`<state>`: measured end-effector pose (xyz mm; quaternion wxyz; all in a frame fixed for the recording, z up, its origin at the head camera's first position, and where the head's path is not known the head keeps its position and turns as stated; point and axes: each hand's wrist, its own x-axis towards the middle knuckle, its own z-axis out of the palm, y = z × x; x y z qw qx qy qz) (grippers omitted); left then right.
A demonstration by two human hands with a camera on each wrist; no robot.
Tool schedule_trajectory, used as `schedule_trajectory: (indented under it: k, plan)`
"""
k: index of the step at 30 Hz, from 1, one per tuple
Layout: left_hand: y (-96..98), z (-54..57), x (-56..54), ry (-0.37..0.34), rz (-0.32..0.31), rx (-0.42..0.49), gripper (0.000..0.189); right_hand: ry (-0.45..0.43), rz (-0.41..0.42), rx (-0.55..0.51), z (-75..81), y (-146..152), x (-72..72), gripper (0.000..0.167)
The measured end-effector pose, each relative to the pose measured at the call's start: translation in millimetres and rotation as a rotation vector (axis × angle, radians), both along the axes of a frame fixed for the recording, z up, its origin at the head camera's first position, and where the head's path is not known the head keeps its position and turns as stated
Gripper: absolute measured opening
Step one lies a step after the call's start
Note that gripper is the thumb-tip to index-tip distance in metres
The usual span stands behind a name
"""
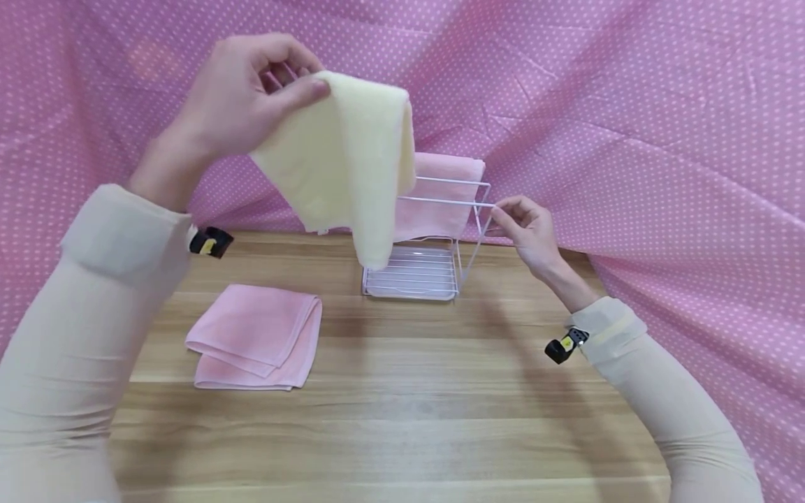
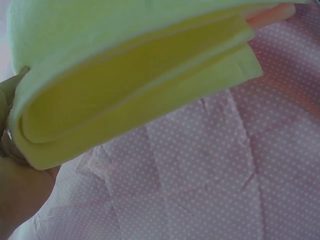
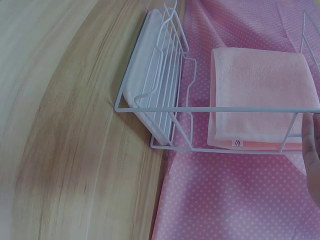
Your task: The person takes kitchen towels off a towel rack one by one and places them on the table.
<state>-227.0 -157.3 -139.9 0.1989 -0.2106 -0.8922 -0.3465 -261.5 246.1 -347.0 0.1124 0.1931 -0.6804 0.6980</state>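
My left hand [image 1: 242,98] pinches a folded pale yellow towel [image 1: 371,147] by its upper left edge, between thumb and fingers. The towel hangs down in front of the left part of a white wire rack [image 1: 449,202], hiding some of it. In the left wrist view the yellow towel [image 2: 135,100] shows several folded layers. My right hand [image 1: 528,230] pinches the rack's upper right corner between thumb and fingers. Over the rack's rear bar hangs a pink towel [image 1: 443,171]; the right wrist view shows this towel [image 3: 265,95] with a small label at its hem.
A second pink towel [image 1: 258,328], folded, lies on the wooden table [image 1: 402,419] at the left. The rack's base carries a white tray [image 1: 411,297] under its wire grid. Pink dotted cloth [image 1: 629,126] hangs behind the table and down its right side.
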Motion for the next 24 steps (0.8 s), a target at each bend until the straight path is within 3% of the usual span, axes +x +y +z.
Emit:
schedule_trajectory:
  k: [8,13,21,24]
  plan:
    - [-7.2,-31.3,18.6,0.012,-0.045,-0.053,0.024,-0.003,0.012,0.014,0.7,3,0.2,0.014]
    - [-7.9,-55.2,31.1,0.047,-0.126,-0.07,0.015,-0.003,0.01,0.053,1.5,5,0.1,0.013]
    - [-3.9,-96.8,41.8,0.136,-0.247,-0.092,0.007,-0.007,0.003,0.044,1.5,4,0.1,0.022]
    - [-2.3,-113.7,45.1,0.127,-0.283,-0.072,0.006,-0.009,-0.002,0.047,1.9,4,0.6,0.023]
